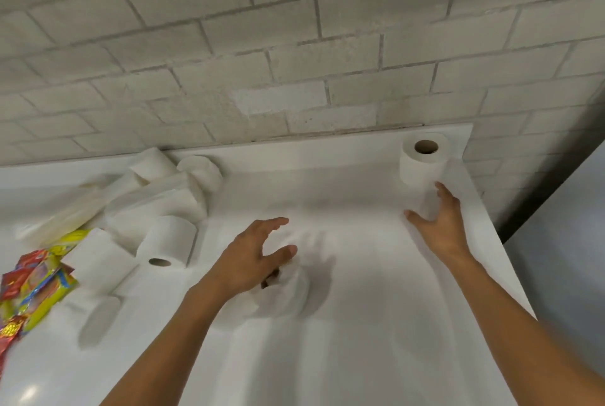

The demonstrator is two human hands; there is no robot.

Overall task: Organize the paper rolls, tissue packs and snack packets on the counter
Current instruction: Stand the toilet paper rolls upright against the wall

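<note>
**Counter stock, taken from the upright roll in the far right corner**

1. Upright paper roll (424, 161): I see it standing on end in the far right corner of the white counter (360, 356), against the brick wall (294, 45), brown core hole facing up.
2. My right hand (440, 225): just in front of that roll, fingers spread and straight, gripping nothing; one fingertip reaches the roll's base, contact uncertain.
3. My left hand (252, 258): well left of and nearer than the corner roll, fingers loosely curved and released above a blurred roll (281, 294) lying on the counter. I cannot tell whether the palm touches it.
4. Heap of white rolls and tissue packs (163, 196): far left of the corner roll, along the wall; one roll (167, 247) at its front shows its core.
5. Snack packets (32, 284): red and yellow, at the left edge, farthest from the corner roll, beside the heap.
</note>
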